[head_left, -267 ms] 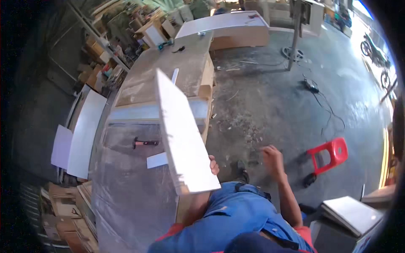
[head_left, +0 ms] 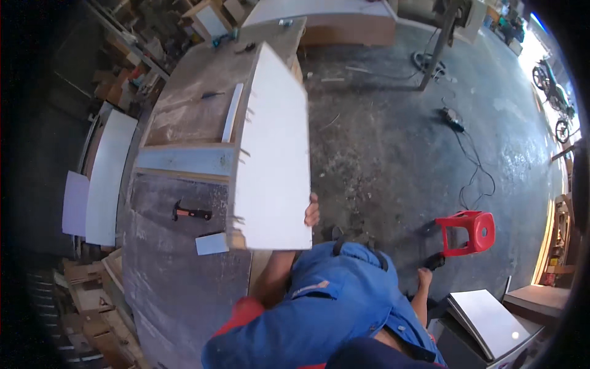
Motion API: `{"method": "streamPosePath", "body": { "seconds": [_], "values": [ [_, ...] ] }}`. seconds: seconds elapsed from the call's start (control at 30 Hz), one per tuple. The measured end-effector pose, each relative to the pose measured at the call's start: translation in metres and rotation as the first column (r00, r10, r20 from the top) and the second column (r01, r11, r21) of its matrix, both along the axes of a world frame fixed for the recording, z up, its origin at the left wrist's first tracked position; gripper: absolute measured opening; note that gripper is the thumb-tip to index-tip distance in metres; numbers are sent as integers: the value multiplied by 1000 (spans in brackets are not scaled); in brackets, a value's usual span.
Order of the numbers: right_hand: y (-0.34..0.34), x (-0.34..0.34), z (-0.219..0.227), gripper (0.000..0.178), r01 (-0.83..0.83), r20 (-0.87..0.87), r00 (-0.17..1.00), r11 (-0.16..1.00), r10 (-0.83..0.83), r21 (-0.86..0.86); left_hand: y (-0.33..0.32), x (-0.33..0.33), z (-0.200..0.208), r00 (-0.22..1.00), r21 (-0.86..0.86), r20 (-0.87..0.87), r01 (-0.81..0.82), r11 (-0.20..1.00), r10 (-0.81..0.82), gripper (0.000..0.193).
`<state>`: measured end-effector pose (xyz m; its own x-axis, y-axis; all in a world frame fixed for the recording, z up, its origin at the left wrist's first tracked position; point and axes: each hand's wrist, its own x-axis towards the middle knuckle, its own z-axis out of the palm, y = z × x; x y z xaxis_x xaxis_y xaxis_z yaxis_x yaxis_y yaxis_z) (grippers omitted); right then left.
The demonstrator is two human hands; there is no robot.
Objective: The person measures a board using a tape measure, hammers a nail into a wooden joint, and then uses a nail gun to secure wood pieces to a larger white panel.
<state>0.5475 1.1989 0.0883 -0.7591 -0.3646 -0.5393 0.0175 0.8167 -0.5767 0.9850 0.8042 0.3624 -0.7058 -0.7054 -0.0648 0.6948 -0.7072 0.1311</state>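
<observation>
A long white board (head_left: 274, 147) stands tilted up in front of me, over the right side of the workbench. My left hand (head_left: 312, 210) grips its right edge near the lower corner, with fingers curled over the white face. The board's narrow left edge is rough, with brownish marks. My right hand (head_left: 424, 277) reaches down low on the right, closed at the near end of a small black object (head_left: 434, 262) beside a red plastic stool (head_left: 473, 234). The object's kind is too small to make out.
On the workbench (head_left: 178, 289) lie a hammer (head_left: 192, 212), a small white piece (head_left: 212, 244) and a white strip (head_left: 233, 114). A corded power tool (head_left: 453, 120) rests on the floor. White panels (head_left: 491, 320) are stacked at lower right; a metal post (head_left: 437, 49) stands farther off.
My right hand has dropped from in front of my body to the black object by the stool. The board has swung more upright and rightward in my left hand. My view has shifted.
</observation>
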Motion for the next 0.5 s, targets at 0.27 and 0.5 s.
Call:
{"method": "streamPosePath", "body": {
  "seconds": [0.27,0.5],
  "values": [
    [-56,-33,-65,25,6,623,760,961,-183,276,-154,-75,-32,983,5,-144,114,993,-112,60],
    [-316,-165,-110,26,-661,378,717,744,586,100,-236,-105,-26,994,-179,43,-90,980,99,69]
  ]
}}
